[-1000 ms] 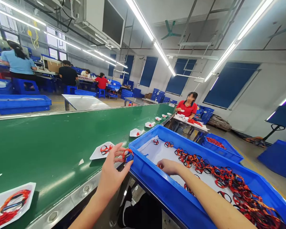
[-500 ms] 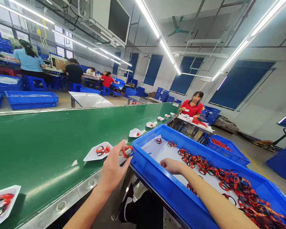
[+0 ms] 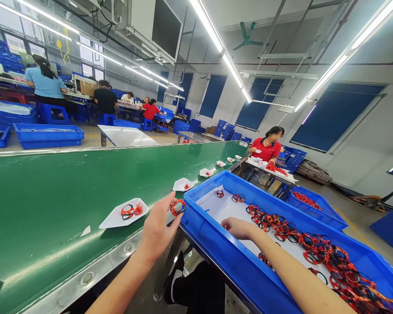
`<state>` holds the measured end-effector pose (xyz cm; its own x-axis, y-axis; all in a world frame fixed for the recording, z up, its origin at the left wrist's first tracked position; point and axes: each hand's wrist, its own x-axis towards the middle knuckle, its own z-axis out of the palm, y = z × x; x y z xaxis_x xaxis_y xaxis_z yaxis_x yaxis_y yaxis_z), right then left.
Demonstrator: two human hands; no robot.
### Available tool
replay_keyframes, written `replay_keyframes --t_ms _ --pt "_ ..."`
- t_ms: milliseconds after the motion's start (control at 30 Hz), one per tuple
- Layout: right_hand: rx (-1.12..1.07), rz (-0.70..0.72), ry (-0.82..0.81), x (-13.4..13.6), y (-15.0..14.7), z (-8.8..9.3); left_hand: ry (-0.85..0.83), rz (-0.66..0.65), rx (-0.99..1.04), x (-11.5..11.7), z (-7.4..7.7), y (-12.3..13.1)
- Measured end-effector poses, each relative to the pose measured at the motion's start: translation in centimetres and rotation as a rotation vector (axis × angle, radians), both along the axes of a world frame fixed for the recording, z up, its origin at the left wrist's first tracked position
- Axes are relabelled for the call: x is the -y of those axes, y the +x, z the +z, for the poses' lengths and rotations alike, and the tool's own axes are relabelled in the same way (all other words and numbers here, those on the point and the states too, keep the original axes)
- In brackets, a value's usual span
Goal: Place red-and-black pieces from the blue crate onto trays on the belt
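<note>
My left hand (image 3: 156,230) rises over the metal edge of a green conveyor belt (image 3: 52,196), its fingertips gripping a red-and-black wire loop (image 3: 177,207). On the belt just left of that hand lies a white paper tray (image 3: 124,213) holding red-and-black pieces. My right hand (image 3: 240,228) reaches into a blue plastic crate (image 3: 249,192) lined with white sheet, its fingertips pinched on a small red-and-black loop (image 3: 226,226). Many similar loops lie in a tangled heap (image 3: 317,253) to the right of that hand.
Further white paper trays (image 3: 187,184) sit along the belt. A person in a red shirt (image 3: 266,149) works at a table beyond the crate. A smaller blue crate of red pieces (image 3: 309,203) stands past it. Dark-clothed legs (image 3: 196,283) show below, between belt and crate.
The white paper tray has slid left and nearer along the belt, and the lower-left tray has nearly left view. The view has shifted slightly; both hands hold nearly the same positions.
</note>
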<state>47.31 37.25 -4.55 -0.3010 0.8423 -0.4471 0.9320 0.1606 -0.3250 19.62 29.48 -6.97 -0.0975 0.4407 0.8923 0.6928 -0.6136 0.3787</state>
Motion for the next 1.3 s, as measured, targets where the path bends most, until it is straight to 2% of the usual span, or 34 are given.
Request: replay_keyframes --t_ms 267,367,467,567,667,733,800,867,967,1067,1167,1300 --pt "-0.018 0.005 0.004 -0.1 0.1 -0.2 -0.143 -0.067 0.11 -0.2 -0.6 -0.1" --pt "-0.028 0.006 0.008 -0.1 0.1 -0.2 -0.205 -0.046 0.137 -0.6 -0.6 -0.4" --pt "-0.041 0.004 0.015 -0.1 0.1 -0.3 -0.299 0.039 0.144 -2.5 -0.4 -1.1" --pt "-0.065 0.003 0.042 -0.1 0.1 -0.2 -0.452 0.133 0.106 -5.8 0.0 -1.7" --pt "-0.126 -0.01 0.126 -0.3 0.0 0.3 -0.54 0.158 0.068 -8.6 0.3 -1.6" --pt "-0.18 -0.034 0.206 -0.4 -0.2 0.9 -0.53 0.152 0.068 -9.3 0.5 -0.9" --pt "-0.276 -0.057 0.284 -0.5 -0.4 1.7 -0.478 0.105 0.091 -8.7 0.9 0.1" --pt "-0.444 -0.065 0.325 -0.5 -0.8 2.5 -0.407 -0.025 0.116 -7.3 1.8 1.1" --pt "-0.708 -0.062 0.319 -0.3 -1.5 3.4 -0.323 -0.232 0.078 -5.1 3.5 2.4" --pt "-0.807 -0.026 0.305 0.1 -2.4 3.8 -0.336 -0.338 0.02 -4.1 4.5 3.7" --pt "-0.843 0.03 0.267 0.7 -3.2 4.2 -0.413 -0.423 -0.015 -4.3 4.3 5.0" --pt "-0.889 0.03 0.132 1.4 -3.6 4.4 -0.416 -0.516 -0.064 -4.6 3.5 6.2"
